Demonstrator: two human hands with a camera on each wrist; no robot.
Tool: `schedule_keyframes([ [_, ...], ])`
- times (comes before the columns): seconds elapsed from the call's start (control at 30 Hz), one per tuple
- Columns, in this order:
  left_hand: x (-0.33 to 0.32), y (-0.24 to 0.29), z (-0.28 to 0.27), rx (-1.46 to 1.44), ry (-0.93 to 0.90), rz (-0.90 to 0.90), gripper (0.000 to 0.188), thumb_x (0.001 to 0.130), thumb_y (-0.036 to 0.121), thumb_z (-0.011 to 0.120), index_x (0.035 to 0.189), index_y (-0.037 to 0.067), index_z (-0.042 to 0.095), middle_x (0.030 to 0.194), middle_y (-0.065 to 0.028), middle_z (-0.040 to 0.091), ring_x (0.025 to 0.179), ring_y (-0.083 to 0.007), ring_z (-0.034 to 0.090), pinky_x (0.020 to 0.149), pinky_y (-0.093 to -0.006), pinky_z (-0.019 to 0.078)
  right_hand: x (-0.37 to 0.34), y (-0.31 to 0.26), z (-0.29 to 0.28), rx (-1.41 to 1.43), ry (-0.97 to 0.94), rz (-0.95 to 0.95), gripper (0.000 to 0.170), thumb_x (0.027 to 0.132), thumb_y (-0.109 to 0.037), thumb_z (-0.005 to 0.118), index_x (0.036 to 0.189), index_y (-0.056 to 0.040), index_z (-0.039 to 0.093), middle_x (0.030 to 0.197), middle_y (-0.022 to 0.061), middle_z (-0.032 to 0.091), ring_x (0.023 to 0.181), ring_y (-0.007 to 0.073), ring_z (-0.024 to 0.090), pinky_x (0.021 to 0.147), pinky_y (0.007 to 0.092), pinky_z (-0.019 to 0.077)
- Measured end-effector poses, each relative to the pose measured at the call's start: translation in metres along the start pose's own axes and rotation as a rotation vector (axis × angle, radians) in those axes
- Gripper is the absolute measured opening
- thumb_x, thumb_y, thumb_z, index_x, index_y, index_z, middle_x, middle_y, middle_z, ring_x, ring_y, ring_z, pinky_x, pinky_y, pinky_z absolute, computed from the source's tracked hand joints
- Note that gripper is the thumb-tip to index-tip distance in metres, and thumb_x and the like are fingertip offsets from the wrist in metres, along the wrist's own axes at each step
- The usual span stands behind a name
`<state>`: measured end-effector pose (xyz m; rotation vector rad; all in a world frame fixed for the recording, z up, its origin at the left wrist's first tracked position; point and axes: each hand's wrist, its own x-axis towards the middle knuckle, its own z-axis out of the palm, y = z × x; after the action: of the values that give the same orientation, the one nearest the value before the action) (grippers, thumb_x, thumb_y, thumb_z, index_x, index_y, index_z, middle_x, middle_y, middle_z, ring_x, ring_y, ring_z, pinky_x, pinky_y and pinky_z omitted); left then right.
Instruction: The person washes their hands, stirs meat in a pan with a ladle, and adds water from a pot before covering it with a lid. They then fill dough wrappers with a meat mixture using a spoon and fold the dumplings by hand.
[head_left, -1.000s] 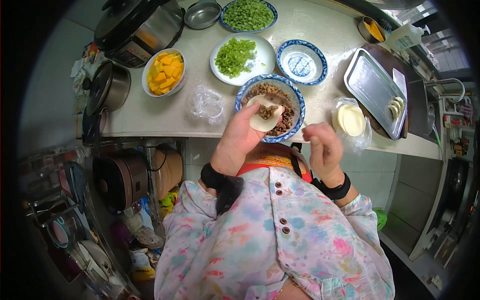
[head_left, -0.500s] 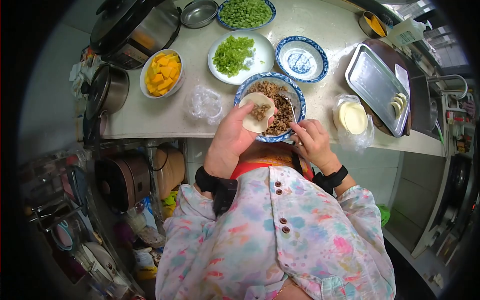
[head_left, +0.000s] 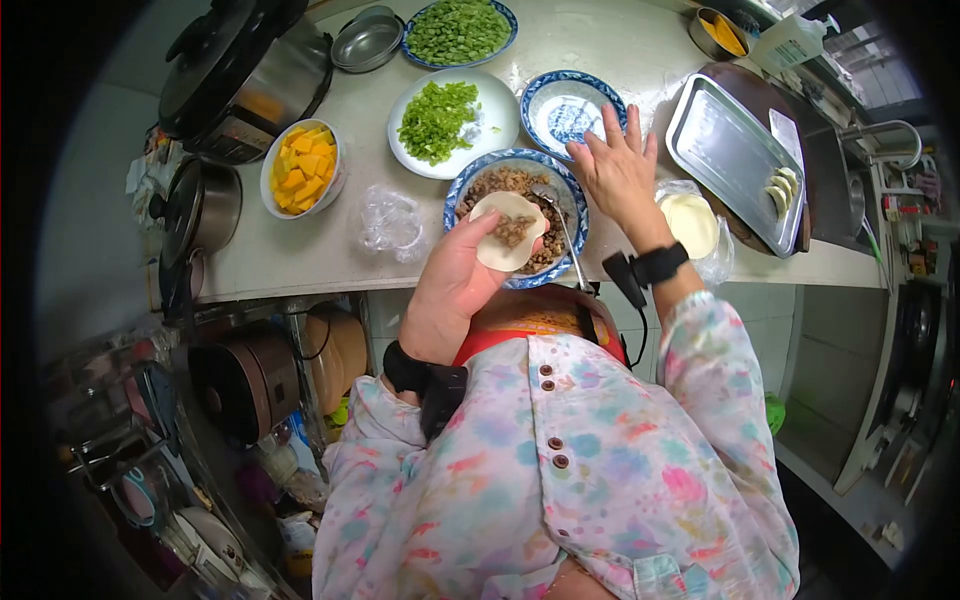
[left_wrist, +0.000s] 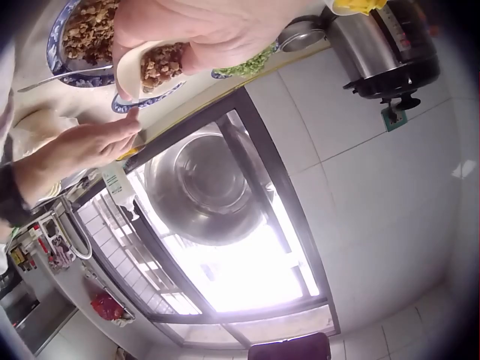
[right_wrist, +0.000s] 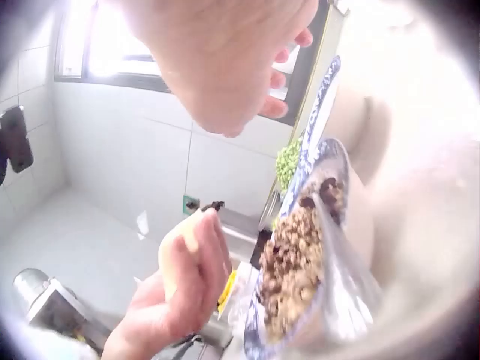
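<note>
My left hand (head_left: 452, 285) holds a round dumpling wrapper (head_left: 494, 254) over the near side of the filling bowl (head_left: 577, 200), thumb at its edge. A small heap of brown minced filling (head_left: 514, 231) lies on the wrapper; the left wrist view shows the wrapper (left_wrist: 129, 73) curved around it. Inside the bowl a metal spoon (head_left: 572, 243) leans on the rim, let go. My right hand (head_left: 622, 175), fingers spread and holding nothing, reaches over the near right edge of a blue-patterned dish (head_left: 531, 112). The right wrist view shows that hand (right_wrist: 217, 67) above the filling.
Right of the bowl, a stack of wrappers (head_left: 690, 224) sits in plastic, partly behind my right forearm. Beyond it a metal tray (head_left: 722, 135) carries several folded dumplings (head_left: 781, 190). Chopped greens on a white plate (head_left: 400, 160), a bowl of orange cubes (head_left: 332, 190) and crumpled plastic (head_left: 390, 222) stand left.
My right hand took hold of the spoon at the bowl, then released it and moved up to the patterned dish, its fingers spreading. The left hand keeps the filled wrapper over the bowl.
</note>
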<state>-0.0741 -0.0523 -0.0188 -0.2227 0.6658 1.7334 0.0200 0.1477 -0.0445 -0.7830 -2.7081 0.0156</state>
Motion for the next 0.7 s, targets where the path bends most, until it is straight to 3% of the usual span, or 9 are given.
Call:
schedule_keyframes([
  [0.07,-0.002,0.0,0.002,0.011,-0.013,0.017,0.034,0.091,0.011,0.043,0.123,-0.001,0.04,0.122,-0.0223,0.047,0.111,-0.0377,0.048,0.087,-0.0425,0.0475,0.01,0.008,0.022,-0.049,-0.148,0.028,0.049,0.089,-0.047,0.037,0.102,-0.009,0.065,0.136,0.0132,0.038,0.134,0.0351,0.015,0.101,0.061,0.0138],
  [0.17,-0.004,0.001,0.002,0.001,-0.027,0.033,0.035,0.09,0.011,0.044,0.123,-0.002,0.04,0.122,-0.0222,0.047,0.111,-0.0368,0.049,0.087,-0.0426,0.0475,0.015,0.011,0.021,-0.044,-0.152,-0.019,0.049,0.089,-0.047,0.036,0.098,-0.0112,0.067,0.137,0.0124,0.037,0.134,0.0347,0.014,0.101,0.0628,0.0103],
  [0.2,-0.005,0.001,0.003,0.0,-0.025,0.036,0.035,0.09,0.011,0.045,0.123,-0.002,0.04,0.122,-0.0222,0.047,0.111,-0.0364,0.049,0.087,-0.0427,0.0475,0.014,0.007,0.016,0.065,-0.103,0.039,0.045,0.091,-0.041,0.036,0.093,-0.0105,0.068,0.136,0.0133,0.039,0.133,0.0353,0.019,0.103,0.057,0.0153],
  [0.3,-0.003,0.004,0.003,0.002,-0.059,0.02,0.035,0.09,0.01,0.045,0.123,0.0,0.04,0.122,-0.0197,0.048,0.11,-0.0332,0.05,0.088,-0.043,0.0471,0.007,-0.001,-0.012,0.435,-0.041,-0.036,0.04,0.092,-0.032,0.034,0.097,-0.0102,0.067,0.138,0.0113,0.036,0.134,0.033,0.018,0.105,0.0492,0.0188],
  [0.33,-0.003,0.004,0.004,0.004,-0.076,0.008,0.035,0.09,0.009,0.045,0.123,0.0,0.041,0.122,-0.0184,0.049,0.11,-0.0318,0.05,0.088,-0.0431,0.0469,0.002,-0.012,-0.029,0.53,0.014,-0.152,0.037,0.092,-0.026,0.034,0.098,-0.0091,0.067,0.136,0.0115,0.04,0.132,0.0348,0.021,0.105,0.0445,0.0208],
  [0.43,-0.003,0.002,0.011,-0.034,-0.049,0.02,0.035,0.089,0.006,0.043,0.124,0.001,0.04,0.116,-0.0155,0.052,0.104,-0.03,0.054,0.086,-0.0455,0.0474,-0.013,-0.039,-0.06,0.658,0.052,-0.372,0.026,0.084,-0.021,0.047,0.097,-0.009,0.067,0.13,0.0117,0.047,0.128,0.0364,0.029,0.1,0.0433,0.028],
  [0.7,-0.003,0.001,0.018,0.031,-0.081,-0.006,0.035,0.089,0.006,0.041,0.124,0.0,0.04,0.12,-0.0147,0.048,0.111,-0.0277,0.05,0.09,-0.0442,0.0447,-0.024,-0.023,-0.069,0.498,0.022,-0.464,0.026,0.081,-0.02,0.049,0.099,-0.0121,0.067,0.132,0.0074,0.045,0.129,0.0343,0.028,0.099,0.0449,0.0277],
])
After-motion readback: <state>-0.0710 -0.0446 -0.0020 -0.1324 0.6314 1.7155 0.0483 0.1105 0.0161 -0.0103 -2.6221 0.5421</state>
